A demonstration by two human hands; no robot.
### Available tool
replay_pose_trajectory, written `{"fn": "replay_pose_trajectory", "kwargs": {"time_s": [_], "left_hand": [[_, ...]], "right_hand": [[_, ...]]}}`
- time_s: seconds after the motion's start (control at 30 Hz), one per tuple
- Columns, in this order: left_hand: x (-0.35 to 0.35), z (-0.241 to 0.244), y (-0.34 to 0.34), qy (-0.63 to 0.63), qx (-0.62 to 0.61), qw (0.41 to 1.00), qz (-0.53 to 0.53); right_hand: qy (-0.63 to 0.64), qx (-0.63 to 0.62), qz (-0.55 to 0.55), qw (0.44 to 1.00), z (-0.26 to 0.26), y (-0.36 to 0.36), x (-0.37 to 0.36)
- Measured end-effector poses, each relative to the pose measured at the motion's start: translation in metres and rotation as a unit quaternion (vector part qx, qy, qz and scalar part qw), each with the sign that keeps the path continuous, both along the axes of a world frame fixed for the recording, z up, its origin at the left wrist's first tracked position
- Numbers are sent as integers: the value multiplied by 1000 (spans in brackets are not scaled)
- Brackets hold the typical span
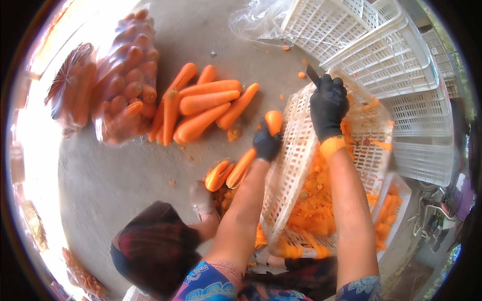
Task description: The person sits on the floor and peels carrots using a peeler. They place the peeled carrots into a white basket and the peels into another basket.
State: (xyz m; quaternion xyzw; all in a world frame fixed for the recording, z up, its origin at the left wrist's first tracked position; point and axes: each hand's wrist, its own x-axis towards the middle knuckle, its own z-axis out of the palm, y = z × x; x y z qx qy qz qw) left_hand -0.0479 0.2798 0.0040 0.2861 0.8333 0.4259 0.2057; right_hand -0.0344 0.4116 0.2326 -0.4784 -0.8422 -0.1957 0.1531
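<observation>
My left hand [267, 143], in a black glove, is closed around a carrot [274, 122] whose thick end shows above the fingers, beside the rim of a white plastic crate [292, 158]. Above the crate my right hand [328, 105], in a black glove with an orange cuff, grips a dark-bladed tool [312, 74], probably a knife; its handle is hidden. Orange peelings and cut carrot ends [314, 203] lie in the crate. Whole carrots [207, 101] are piled on the concrete floor to the left. Below my left hand lie some partly peeled carrots [218, 175].
Clear bags of carrots [128, 75] stand at the upper left. Stacked white crates [380, 56] rise at the upper right, near a crumpled plastic sheet [260, 22]. My foot in a sandal [203, 205] and dark-clad knee [158, 248] are at the lower left. Another container [404, 195] holds peelings.
</observation>
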Motion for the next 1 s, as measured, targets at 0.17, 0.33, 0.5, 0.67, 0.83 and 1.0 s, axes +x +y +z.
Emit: {"fn": "replay_pose_trajectory", "kwargs": {"time_s": [0.17,0.33,0.5,0.67,0.83,1.0], "left_hand": [[-47,29,-65,54,11,998,7],[-100,47,-148,-43,-53,981,179],[-56,53,-217,45,-268,955,117],[-69,51,-232,-106,-156,976,108],[-60,56,-250,-365,144,913,110],[-53,138,-219,-330,323,884,-70]], "right_hand": [[27,-2,16,1000,-3,3,3],[28,-32,-7,999,4,1,1],[15,-60,-17,998,4,1,3],[24,-32,-2,999,3,2,4],[23,-24,-15,999,5,-5,3],[60,-26,107,992,26,-51,36]]}}
